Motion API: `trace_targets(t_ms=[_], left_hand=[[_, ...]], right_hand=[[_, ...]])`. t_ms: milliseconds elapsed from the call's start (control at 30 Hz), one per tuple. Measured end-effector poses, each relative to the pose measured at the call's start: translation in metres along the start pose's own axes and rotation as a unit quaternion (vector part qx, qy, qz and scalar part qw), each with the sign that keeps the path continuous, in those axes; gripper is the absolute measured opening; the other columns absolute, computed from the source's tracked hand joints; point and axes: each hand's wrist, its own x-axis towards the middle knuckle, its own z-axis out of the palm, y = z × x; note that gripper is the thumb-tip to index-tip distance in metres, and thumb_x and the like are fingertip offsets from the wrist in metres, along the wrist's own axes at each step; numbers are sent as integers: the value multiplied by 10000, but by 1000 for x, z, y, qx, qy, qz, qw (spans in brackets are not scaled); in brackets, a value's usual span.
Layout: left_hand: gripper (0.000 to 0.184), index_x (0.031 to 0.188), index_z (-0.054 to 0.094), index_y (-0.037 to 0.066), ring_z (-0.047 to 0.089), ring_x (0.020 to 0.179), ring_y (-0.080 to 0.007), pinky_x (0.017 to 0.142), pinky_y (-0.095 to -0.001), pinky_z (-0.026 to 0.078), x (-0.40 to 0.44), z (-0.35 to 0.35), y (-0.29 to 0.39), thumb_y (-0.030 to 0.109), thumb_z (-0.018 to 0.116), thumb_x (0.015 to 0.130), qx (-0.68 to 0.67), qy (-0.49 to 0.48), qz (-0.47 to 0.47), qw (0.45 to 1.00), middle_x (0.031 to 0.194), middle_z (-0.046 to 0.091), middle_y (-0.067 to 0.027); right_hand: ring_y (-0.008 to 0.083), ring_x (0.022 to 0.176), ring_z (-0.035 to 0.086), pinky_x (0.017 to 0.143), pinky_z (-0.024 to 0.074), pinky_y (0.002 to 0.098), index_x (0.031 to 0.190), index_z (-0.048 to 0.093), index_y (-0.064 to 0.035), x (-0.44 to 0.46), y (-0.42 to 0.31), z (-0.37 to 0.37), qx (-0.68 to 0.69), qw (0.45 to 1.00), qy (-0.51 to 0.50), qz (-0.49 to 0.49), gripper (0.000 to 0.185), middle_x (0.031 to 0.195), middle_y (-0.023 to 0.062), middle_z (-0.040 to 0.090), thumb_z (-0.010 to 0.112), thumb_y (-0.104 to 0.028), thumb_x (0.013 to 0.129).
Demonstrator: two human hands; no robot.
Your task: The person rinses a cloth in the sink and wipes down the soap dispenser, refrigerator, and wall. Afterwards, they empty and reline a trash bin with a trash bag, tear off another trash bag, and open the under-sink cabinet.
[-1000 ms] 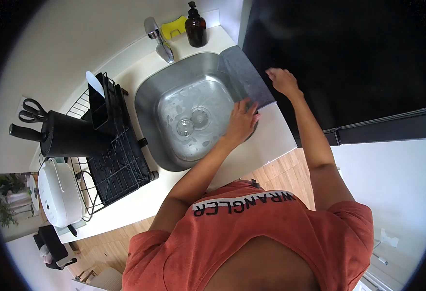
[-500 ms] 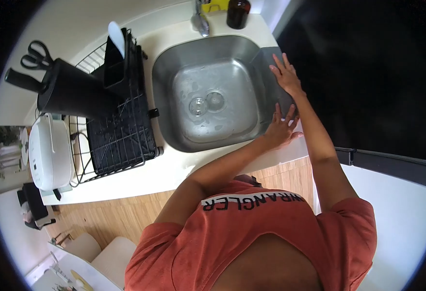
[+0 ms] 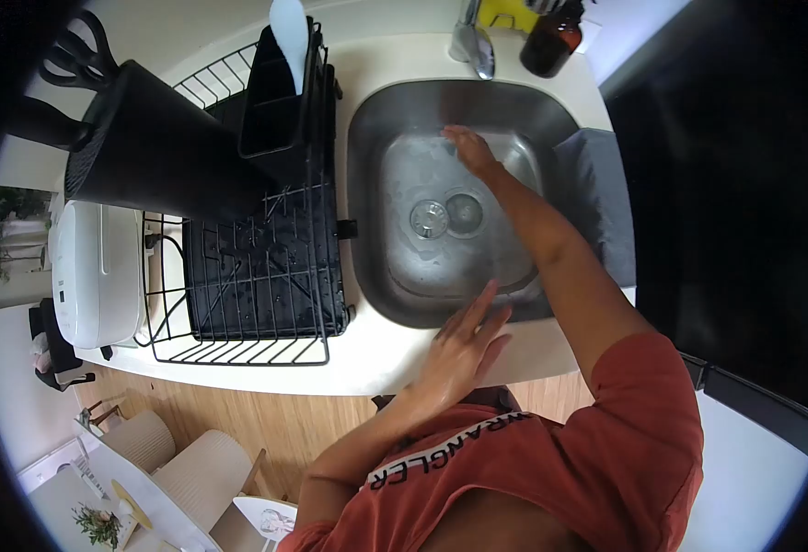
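Observation:
My left hand point(image 3: 464, 350) is over the front edge of the counter, by the near rim of the sink, fingers stretched out and holding nothing. Over the metal sink point(image 3: 404, 285) hangs my right hand point(image 3: 470, 150), open and holding nothing, near the back of the basin. A grey cloth point(image 3: 605, 202) lies draped over the right rim of the sink and partly down inside. In the basin, a round strainer point(image 3: 429, 219) sits beside the drain point(image 3: 465, 212).
Left of the sink stand a black dish rack point(image 3: 257, 276), a knife block point(image 3: 165, 147) with scissors, and a white appliance point(image 3: 100, 271). Behind are the faucet point(image 3: 476, 46), a yellow sponge point(image 3: 507, 13) and a brown bottle point(image 3: 551, 41). A black surface point(image 3: 744, 202) rises at right.
Both hands have come off the grey cloth and moved left, the right over the basin, the left to the counter's front edge. The view has shifted, with the sink now further right.

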Motion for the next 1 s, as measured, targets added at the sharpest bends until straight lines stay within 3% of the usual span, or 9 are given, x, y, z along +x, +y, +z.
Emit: trace_targets(t_ms=[67,133,233,267,600,667,800,867,1000], left_hand=[[253,1015,590,6,558,1000,-330,790,-357,490,-18,-20,-3,110,605,784,-70,0,-42,997,1275,434,-170],[241,1003,599,9,572,974,-320,776,-350,497,-35,-28,-10,80,611,773,-76,2,-53,996,1253,457,-168],[241,995,608,14,588,945,-302,759,-338,506,-52,-32,-22,38,618,756,-92,21,-54,994,1230,483,-162],[250,999,608,16,589,942,-293,758,-333,508,-55,-33,-26,27,620,750,-102,34,-47,993,1230,485,-158],[250,988,614,18,597,920,-279,730,-330,512,-72,-50,-16,27,626,739,-64,70,-3,995,1211,503,-153],[234,981,620,15,600,912,-275,727,-336,508,-82,-50,-7,39,623,749,-59,87,-18,994,1207,507,-154],[211,976,625,0,612,886,-279,732,-340,509,-113,-36,7,52,609,773,-22,121,-36,992,1210,505,-154],[221,986,612,-9,604,860,-289,724,-352,502,-129,-28,14,53,596,774,-2,133,-27,991,1234,479,-156],[239,1003,596,-15,598,824,-290,700,-354,496,-153,-24,41,59,580,776,33,128,-32,991,1259,450,-159]], right_hand=[[259,985,552,845,447,340,985,630,-89,-1,15,22,-10,1000,29,-9,261,1046,121,589,478,-58,775],[261,931,567,815,459,331,899,645,-80,-12,23,34,0,995,-15,103,197,986,118,597,499,-81,766],[275,856,578,774,464,346,813,644,-67,-12,12,7,-122,984,-105,70,147,892,124,598,509,-115,782],[291,810,581,734,463,376,718,618,-56,-13,8,6,-64,990,-66,110,127,829,137,590,537,-136,772],[314,752,595,694,475,401,834,605,-70,-27,-10,-14,-153,972,-63,165,135,767,143,614,587,-133,716],[313,727,601,676,474,409,834,605,-90,-25,-17,-50,-92,978,-49,179,125,761,137,623,569,-137,724],[303,686,601,646,474,397,828,604,-97,-25,-46,-116,-112,979,24,170,115,757,124,623,566,-129,724],[319,754,598,679,468,404,865,582,-100,-26,-65,-153,-9,972,12,233,151,790,131,627,551,-88,718],[273,712,606,659,468,358,903,567,-101,-34,-101,-210,1,984,29,178,176,748,107,617,539,-75,731]])
